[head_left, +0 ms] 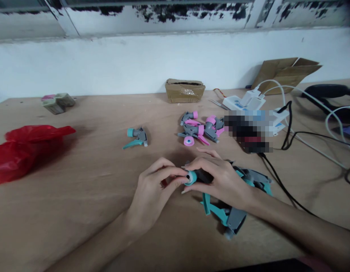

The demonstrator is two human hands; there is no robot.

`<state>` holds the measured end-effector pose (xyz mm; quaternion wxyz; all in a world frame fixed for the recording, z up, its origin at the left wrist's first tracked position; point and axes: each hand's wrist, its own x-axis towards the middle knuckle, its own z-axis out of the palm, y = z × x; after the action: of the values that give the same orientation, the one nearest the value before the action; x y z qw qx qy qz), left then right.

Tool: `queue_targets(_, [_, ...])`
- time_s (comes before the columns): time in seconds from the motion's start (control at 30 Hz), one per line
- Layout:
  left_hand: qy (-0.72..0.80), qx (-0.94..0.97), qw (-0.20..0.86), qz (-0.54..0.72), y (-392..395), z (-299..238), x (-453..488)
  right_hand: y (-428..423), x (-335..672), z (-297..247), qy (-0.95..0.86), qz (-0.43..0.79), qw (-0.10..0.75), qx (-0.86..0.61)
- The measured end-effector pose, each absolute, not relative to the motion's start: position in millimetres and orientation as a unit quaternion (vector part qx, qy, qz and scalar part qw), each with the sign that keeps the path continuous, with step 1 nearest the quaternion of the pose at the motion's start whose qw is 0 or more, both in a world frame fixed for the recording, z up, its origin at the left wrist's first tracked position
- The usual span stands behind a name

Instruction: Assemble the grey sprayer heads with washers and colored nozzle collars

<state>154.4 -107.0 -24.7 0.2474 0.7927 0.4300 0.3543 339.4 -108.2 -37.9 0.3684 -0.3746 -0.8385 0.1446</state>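
Note:
A grey and teal trigger spray head (pixel 193 177) is between my hands above the wooden table, its teal collar facing left. My right hand (pixel 224 179) is closed around its body, fingers and thumb on either side of the collar. With thumb and fingertips, my left hand (pixel 154 192) pinches at the collar's open end, where a pale disc with a dark hole shows. Under and beside my right hand lie several more teal spray heads (pixel 236 219), partly covered by the hand and forearm. One teal spray head (pixel 140 136) lies alone further back on the left.
Several pink and grey spray heads (pixel 194 130) are heaped behind my hands. At left lies a red plastic bag (pixel 30 149); small blocks (pixel 57 104) stand behind it. Cardboard boxes (pixel 185 91) stand by the wall. A power strip (pixel 234 102) and cables (pixel 279 185) run along the right.

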Motion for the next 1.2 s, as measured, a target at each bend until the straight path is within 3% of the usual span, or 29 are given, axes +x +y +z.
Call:
queue_targets(0.47, [0.467,0.762,0.255,0.371,-116,-20,157,-111,340,-40,-0.771,0.216,0.439,-0.407])
queue_targets(1.2, [0.469,0.805,0.213,0.295,-116,-15,154,-112,336,-39,-0.809,0.158,0.422,-0.378])
